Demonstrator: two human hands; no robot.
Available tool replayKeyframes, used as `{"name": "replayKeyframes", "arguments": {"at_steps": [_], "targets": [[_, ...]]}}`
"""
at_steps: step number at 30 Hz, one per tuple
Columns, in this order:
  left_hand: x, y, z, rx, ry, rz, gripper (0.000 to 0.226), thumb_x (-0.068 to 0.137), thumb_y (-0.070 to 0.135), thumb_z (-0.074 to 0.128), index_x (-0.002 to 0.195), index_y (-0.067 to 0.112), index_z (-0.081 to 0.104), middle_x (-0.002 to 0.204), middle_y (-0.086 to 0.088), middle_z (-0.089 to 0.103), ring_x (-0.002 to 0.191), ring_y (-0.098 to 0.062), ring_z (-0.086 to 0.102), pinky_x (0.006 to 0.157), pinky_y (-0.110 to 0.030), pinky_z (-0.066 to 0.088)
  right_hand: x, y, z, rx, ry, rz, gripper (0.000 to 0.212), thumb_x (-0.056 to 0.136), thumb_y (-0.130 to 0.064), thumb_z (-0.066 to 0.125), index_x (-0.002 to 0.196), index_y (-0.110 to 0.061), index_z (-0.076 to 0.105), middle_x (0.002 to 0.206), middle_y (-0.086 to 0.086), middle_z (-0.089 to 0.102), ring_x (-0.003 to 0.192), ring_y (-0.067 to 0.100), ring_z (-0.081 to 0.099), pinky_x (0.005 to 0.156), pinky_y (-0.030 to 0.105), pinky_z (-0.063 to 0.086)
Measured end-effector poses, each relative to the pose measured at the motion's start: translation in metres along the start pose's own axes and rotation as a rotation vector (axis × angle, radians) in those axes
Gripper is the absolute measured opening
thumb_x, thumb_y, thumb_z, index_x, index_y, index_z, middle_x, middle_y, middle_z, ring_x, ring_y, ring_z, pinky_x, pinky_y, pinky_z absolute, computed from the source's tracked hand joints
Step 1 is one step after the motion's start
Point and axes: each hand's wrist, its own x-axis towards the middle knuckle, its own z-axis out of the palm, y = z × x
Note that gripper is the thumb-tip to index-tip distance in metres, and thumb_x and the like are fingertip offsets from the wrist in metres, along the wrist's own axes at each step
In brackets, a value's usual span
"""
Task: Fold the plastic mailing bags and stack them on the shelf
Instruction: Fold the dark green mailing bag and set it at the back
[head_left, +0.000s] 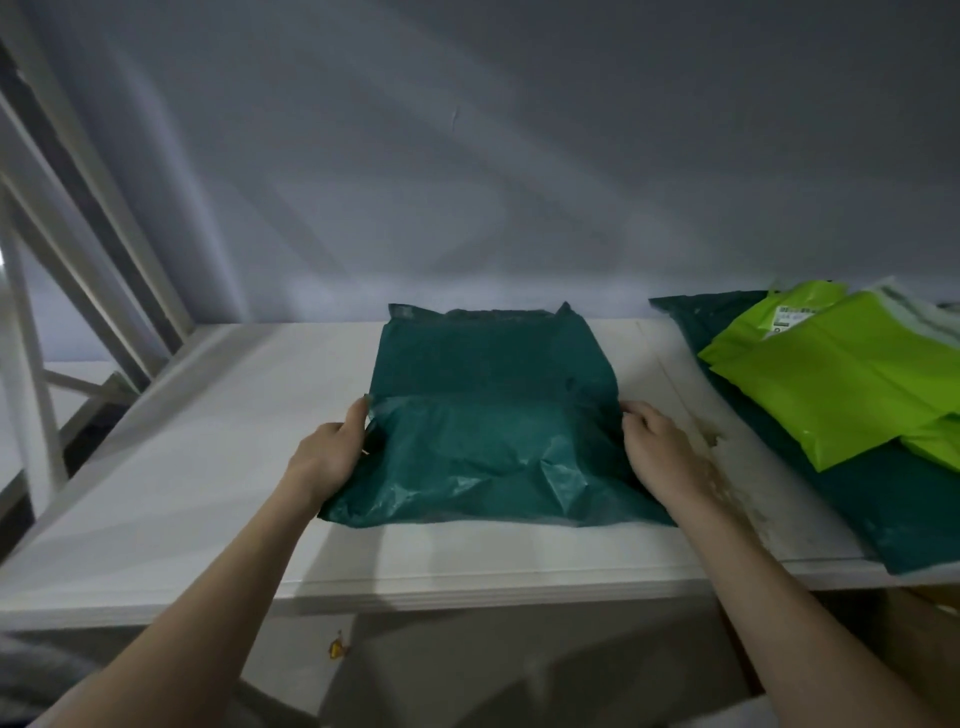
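1. Lying flat on the white shelf (208, 467), the dark green mailing bag (493, 415) sits between the person's two hands, with its far edge close to the grey wall (467, 156).
2. The near part of the bag is turned up and over, so a fold line runs across its middle from one hand to the other.
3. The left hand (327, 457) grips the bag's left edge at the end of that fold, with the thumb on top of the plastic and the other fingers hidden underneath or behind it.
4. The right hand (660, 447) holds the bag's right edge at the same height, its fingers curled onto the plastic.
5. The bag's near edge lies crumpled just short of the shelf's front edge, between the two forearms.
6. To the right, well apart from the hands, light green mailing bags (831, 374) lie piled on another dark green bag (909, 519), which hangs slightly over the shelf's front edge.
7. A white printed label (789, 317) shows on one of the light green bags.
8. A white shelf frame (78, 234) stands slanted at the left.
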Motion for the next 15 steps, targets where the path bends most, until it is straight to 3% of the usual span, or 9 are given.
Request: {"name": "replayKeyframes", "arguments": {"at_steps": [3,6,11,13,15], "targets": [[-0.007,0.002,-0.001,-0.103,-0.004,0.038,0.055,0.09,0.045,0.026,0.099,0.009,0.066,0.109,-0.014,0.062,0.099,-0.032,0.054,0.086,-0.036,0.04,-0.004,0.003,0.0,-0.088,-0.074,0.057,0.042,0.096,-0.021,0.035,0.137,-0.011,0.034,0.131,0.017,0.049,0.115,0.033,0.049,0.093,0.036,0.038],[-0.014,0.006,-0.001,-0.127,-0.007,0.114,0.034,0.093,0.031,0.039,0.087,0.01,0.065,0.094,-0.01,0.064,0.09,-0.029,0.056,0.075,-0.034,0.041,-0.008,0.008,-0.003,-0.145,-0.1,0.089,0.04,0.096,-0.021,0.04,0.133,-0.007,0.033,0.118,0.015,0.054,0.106,0.032,0.053,0.082,0.032,0.038],[-0.014,0.009,0.006,-0.056,0.067,0.26,0.027,0.094,0.028,0.048,0.118,0.021,0.06,0.099,-0.004,0.064,0.092,-0.024,0.057,0.079,-0.028,0.04,-0.01,0.007,0.002,-0.081,0.017,-0.152,0.025,0.091,-0.001,0.046,0.11,-0.014,0.037,0.076,0.004,0.051,0.066,0.02,0.053,0.051,0.028,0.033],[-0.014,0.012,0.006,-0.116,0.153,0.301,0.032,0.095,0.022,0.048,0.127,0.023,0.052,0.098,-0.003,0.061,0.088,-0.022,0.056,0.076,-0.027,0.039,-0.008,0.006,0.004,-0.052,0.122,-0.233,0.022,0.088,0.005,0.045,0.099,-0.013,0.042,0.077,0.003,0.051,0.066,0.018,0.05,0.053,0.027,0.032],[-0.011,0.011,0.003,-0.218,0.188,0.314,0.04,0.095,0.012,0.045,0.131,0.029,0.041,0.1,-0.002,0.061,0.089,-0.024,0.057,0.078,-0.031,0.043,-0.005,0.007,0.005,-0.035,0.205,-0.261,0.022,0.087,0.009,0.043,0.092,-0.009,0.056,0.089,0.01,0.059,0.079,0.023,0.053,0.063,0.025,0.033]]}}
